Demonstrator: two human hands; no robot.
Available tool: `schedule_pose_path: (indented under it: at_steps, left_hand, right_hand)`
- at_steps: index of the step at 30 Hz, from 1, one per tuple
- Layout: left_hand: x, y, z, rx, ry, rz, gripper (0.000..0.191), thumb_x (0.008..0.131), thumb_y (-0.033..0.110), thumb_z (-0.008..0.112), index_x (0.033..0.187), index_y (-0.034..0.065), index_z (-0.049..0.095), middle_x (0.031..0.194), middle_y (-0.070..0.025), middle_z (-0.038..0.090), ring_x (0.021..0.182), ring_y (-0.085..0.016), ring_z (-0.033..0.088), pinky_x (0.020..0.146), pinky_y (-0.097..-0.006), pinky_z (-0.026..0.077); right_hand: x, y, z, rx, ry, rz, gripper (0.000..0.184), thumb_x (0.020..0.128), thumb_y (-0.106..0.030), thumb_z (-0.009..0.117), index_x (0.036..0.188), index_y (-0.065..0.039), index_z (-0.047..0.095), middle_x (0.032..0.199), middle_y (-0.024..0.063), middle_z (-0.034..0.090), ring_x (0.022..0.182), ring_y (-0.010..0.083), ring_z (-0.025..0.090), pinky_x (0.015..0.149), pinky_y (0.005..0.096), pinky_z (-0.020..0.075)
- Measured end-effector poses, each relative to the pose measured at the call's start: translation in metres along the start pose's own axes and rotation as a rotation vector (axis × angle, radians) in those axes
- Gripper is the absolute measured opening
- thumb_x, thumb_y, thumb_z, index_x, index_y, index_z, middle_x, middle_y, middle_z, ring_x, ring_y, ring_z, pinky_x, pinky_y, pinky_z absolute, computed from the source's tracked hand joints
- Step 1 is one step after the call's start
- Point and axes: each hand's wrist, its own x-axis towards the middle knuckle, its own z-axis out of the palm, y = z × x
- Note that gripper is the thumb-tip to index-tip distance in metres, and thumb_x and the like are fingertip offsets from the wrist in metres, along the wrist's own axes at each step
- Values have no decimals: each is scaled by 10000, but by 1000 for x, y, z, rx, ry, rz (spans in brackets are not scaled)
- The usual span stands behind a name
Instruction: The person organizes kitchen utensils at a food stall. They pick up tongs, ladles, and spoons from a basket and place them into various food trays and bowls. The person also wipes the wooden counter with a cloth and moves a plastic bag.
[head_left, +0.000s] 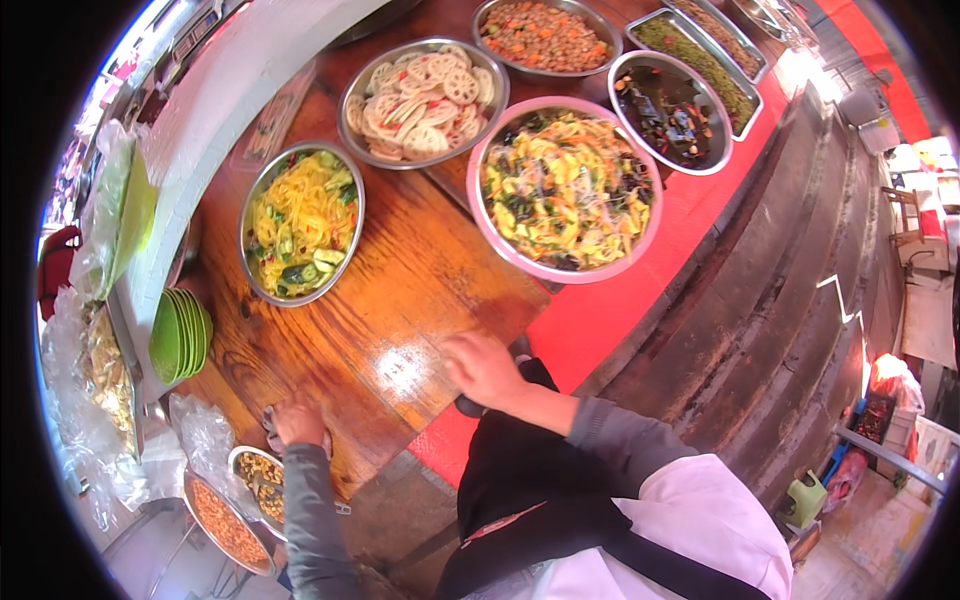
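My left hand (301, 421) presses a bunched, greyish cloth (271, 431) against the wooden table (397, 300), near its front-left corner. Only bits of the cloth show around the hand. Slightly blurred, my right hand (486, 371) is held at the table's front-right edge with nothing visible in it. Beyond the hands stand a steel bowl of yellow noodles with cucumber (304, 225) and a pink-rimmed basin of mixed vegetable salad (566, 191). A steel bowl of sliced lotus root (427, 101) sits behind them.
Farther back are a bowl of diced peanut-like food (546, 36), a bowl of dark preserved pieces (670, 112) and rectangular trays (697, 67). Stacked green bowls (180, 335), plastic bags (202, 431) and two bowls of toppings (229, 525) stand left. Concrete steps (757, 247) run along the right.
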Motion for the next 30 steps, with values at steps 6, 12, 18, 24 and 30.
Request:
schedule_pose_path:
  at_steps: [6, 12, 18, 24, 30]
  left_hand:
    - [-60, 163, -101, -737, -255, 136, 513, 875, 340, 657, 1283, 39, 574, 1169, -235, 631, 1098, -365, 601, 956, -443, 475]
    - [-111, 220, -140, -847, -256, 428, 517, 885, 349, 642, 1293, 40, 567, 1228, -212, 613, 1157, -365, 571, 997, -432, 451]
    - [-112, 194, -145, -863, -182, 380, 434, 917, 269, 583, 1268, 13, 576, 1216, -225, 616, 1167, -368, 563, 1008, -430, 441]
    - [-112, 213, -158, -1062, -29, 382, 343, 936, 132, 508, 1259, 47, 586, 1162, -191, 641, 1103, -367, 588, 961, -433, 468]
    - [-131, 271, -190, -1177, -111, 458, 335, 983, 138, 486, 1280, 6, 569, 1190, -184, 646, 1147, -298, 604, 988, -367, 454]
  right_hand:
    - [-20, 28, -105, -98, 27, 216, 163, 933, -183, 591, 947, -39, 663, 760, 110, 664, 693, 284, 661, 632, 388, 525]
    - [-19, 21, -146, 18, 129, 410, 249, 983, -249, 513, 975, -58, 671, 750, 104, 690, 694, 252, 685, 642, 377, 532]
    - [-25, -14, -139, 5, -21, 419, 205, 976, -145, 518, 1067, -9, 642, 730, 81, 683, 670, 175, 677, 624, 310, 545]
    - [-43, -30, -134, -190, 6, -128, 320, 800, -33, 598, 1119, -47, 618, 848, 94, 673, 809, 286, 668, 709, 392, 535]
    - [-36, -11, -193, -183, -171, -197, 305, 799, -78, 607, 1100, -38, 635, 912, 111, 668, 848, 306, 657, 741, 407, 540]
